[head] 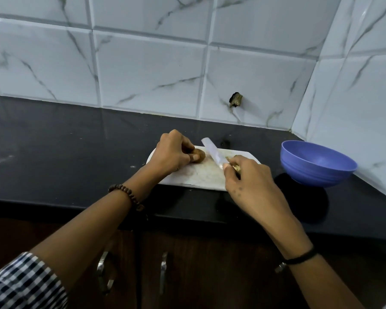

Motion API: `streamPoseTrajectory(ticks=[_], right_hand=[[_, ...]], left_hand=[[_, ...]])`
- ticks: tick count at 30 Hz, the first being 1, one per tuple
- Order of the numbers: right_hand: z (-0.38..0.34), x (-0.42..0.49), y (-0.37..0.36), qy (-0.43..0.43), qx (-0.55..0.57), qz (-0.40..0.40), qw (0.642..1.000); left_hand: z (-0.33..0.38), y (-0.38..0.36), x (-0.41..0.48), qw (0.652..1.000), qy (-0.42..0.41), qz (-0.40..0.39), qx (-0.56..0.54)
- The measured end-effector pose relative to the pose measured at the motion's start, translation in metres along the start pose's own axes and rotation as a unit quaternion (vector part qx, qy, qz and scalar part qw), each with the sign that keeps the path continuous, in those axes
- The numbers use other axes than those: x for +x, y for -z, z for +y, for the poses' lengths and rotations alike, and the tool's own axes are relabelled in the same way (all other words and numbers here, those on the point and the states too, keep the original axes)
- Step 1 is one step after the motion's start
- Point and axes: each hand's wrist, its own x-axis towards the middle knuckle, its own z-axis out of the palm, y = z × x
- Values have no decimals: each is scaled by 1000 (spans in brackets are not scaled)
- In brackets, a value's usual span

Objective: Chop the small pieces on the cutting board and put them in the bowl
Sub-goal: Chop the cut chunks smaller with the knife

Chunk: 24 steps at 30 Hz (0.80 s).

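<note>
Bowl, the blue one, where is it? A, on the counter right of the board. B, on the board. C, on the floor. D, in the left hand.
A: the bowl stands on the black counter, right of the board and clear of it.

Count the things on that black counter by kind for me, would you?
Cutting board: 1
Knife: 1
Blue bowl: 1
Brown round piece: 1
Total: 4, plus a few pale bits at the board's right end, too hidden to count.
</note>
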Motion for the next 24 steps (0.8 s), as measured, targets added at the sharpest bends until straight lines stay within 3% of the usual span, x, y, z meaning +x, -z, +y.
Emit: streamPoseTrajectory(ticks=[4, 11, 18, 20, 24], right_hand=[[21, -11, 11, -46, 37, -19, 998], [36, -17, 27, -114, 213, -118, 963], [37, -25, 47, -128, 255, -195, 938], [39, -25, 50, -110, 253, -170, 946], [37, -16, 42, -43, 215, -45, 975]], left_hand=[[3, 0, 0, 1000, 6, 4, 11], [5, 1, -1, 1000, 11, 0, 10], [0, -1, 1, 1000, 12, -1, 12], [-1, -2, 2, 1000, 17, 5, 12], [-1, -3, 2, 1000, 20, 5, 11]])
